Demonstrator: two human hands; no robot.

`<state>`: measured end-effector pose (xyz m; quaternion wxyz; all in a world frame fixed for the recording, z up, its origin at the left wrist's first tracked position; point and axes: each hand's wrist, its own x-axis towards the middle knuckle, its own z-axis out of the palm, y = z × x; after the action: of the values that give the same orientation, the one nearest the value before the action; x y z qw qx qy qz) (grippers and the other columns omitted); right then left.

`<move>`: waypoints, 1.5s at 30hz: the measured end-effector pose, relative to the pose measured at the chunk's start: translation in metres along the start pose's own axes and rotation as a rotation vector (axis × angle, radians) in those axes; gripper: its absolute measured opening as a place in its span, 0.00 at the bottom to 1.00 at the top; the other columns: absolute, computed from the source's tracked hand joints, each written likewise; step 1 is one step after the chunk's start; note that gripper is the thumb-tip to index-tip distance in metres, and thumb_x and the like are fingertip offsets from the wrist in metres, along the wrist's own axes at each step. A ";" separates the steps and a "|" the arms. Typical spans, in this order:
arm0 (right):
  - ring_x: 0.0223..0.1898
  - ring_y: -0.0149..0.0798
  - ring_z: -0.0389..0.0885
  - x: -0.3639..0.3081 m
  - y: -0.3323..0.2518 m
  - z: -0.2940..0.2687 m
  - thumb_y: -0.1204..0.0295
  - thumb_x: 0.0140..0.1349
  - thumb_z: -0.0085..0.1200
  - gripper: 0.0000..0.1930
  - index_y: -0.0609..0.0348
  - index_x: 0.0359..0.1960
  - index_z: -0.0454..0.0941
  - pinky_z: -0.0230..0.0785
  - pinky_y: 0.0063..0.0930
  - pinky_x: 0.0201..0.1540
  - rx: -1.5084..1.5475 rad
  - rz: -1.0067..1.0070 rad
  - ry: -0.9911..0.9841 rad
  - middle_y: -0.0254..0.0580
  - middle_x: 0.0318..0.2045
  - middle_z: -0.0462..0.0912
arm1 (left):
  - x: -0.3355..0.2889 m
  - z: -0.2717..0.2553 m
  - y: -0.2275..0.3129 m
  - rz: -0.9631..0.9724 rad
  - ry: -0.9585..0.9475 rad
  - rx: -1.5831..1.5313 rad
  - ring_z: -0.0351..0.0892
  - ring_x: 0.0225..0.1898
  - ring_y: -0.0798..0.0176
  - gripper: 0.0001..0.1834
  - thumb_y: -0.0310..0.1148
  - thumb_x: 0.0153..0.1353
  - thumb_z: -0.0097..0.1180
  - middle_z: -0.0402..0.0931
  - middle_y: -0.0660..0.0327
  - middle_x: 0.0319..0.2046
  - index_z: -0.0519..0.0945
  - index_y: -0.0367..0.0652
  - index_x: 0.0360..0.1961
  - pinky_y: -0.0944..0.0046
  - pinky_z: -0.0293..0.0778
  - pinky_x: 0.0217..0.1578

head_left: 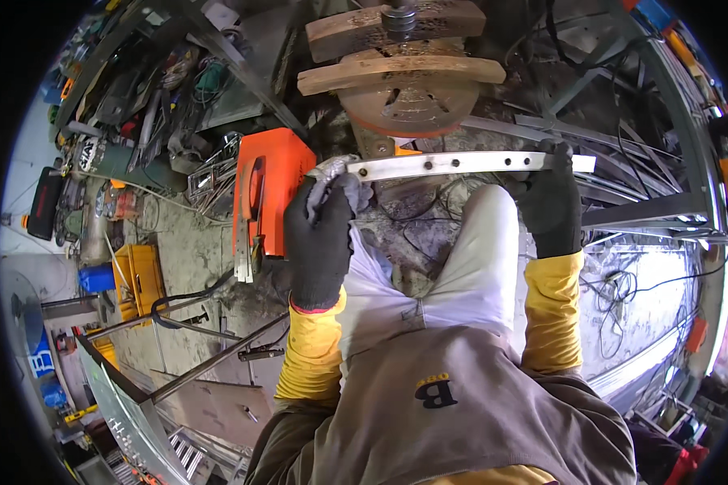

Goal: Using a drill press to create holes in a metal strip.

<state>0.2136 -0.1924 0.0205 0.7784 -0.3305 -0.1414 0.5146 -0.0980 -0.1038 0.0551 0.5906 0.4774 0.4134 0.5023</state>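
Observation:
A flat pale metal strip (477,162) with several dark holes along it stretches level across the view, above my knees. My left hand (319,242), in a dark work glove with a grey, worn-looking patch at the fingers, is closed around the strip's left end. At the other end, my right hand (552,202), in a dark glove, grips the strip close to its tip, and a short piece sticks out past the fingers. Just beyond the strip stands a round rusty machine table (412,101) with curved wooden pieces (400,74) lying across it.
An orange-red box (277,186) with tools on its side stands left of my left hand. Metal lengths lie inside a steel frame (647,212) on the right. A yellow crate (139,283), a blue box (97,278), cables and clutter cover the left floor. A spindle (399,20) hangs above the wood.

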 end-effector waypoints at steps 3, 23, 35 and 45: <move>0.37 0.40 0.80 -0.004 -0.004 0.000 0.46 0.79 0.47 0.20 0.48 0.52 0.76 0.71 0.35 0.39 0.020 -0.003 -0.065 0.39 0.43 0.82 | 0.001 0.003 0.005 0.019 -0.011 -0.043 0.85 0.43 0.65 0.14 0.22 0.72 0.54 0.85 0.56 0.44 0.81 0.28 0.56 0.65 0.82 0.48; 0.68 0.45 0.72 -0.019 -0.018 -0.002 0.74 0.75 0.45 0.26 0.58 0.74 0.63 0.63 0.47 0.67 0.206 0.044 -0.658 0.49 0.69 0.72 | -0.031 -0.011 0.021 0.215 0.102 -0.043 0.86 0.42 0.64 0.18 0.15 0.65 0.53 0.87 0.53 0.46 0.81 0.31 0.56 0.67 0.79 0.41; 0.61 0.50 0.78 -0.034 -0.014 -0.017 0.74 0.73 0.54 0.21 0.53 0.66 0.73 0.67 0.60 0.65 0.093 -0.049 -0.437 0.41 0.62 0.79 | -0.037 -0.014 0.030 0.245 0.100 0.099 0.82 0.35 0.74 0.17 0.22 0.68 0.62 0.87 0.62 0.41 0.83 0.38 0.57 0.71 0.79 0.36; 0.59 0.52 0.78 -0.038 -0.014 -0.006 0.75 0.69 0.61 0.12 0.46 0.50 0.74 0.70 0.55 0.58 0.064 -0.082 -0.460 0.40 0.53 0.78 | -0.033 -0.014 0.026 0.343 0.040 0.125 0.83 0.46 0.71 0.20 0.16 0.67 0.58 0.85 0.58 0.53 0.82 0.37 0.59 0.70 0.81 0.44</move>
<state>0.2106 -0.2316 0.0300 0.7562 -0.1735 -0.3120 0.5484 -0.1223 -0.1336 0.0778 0.4572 0.5664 0.3680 0.5786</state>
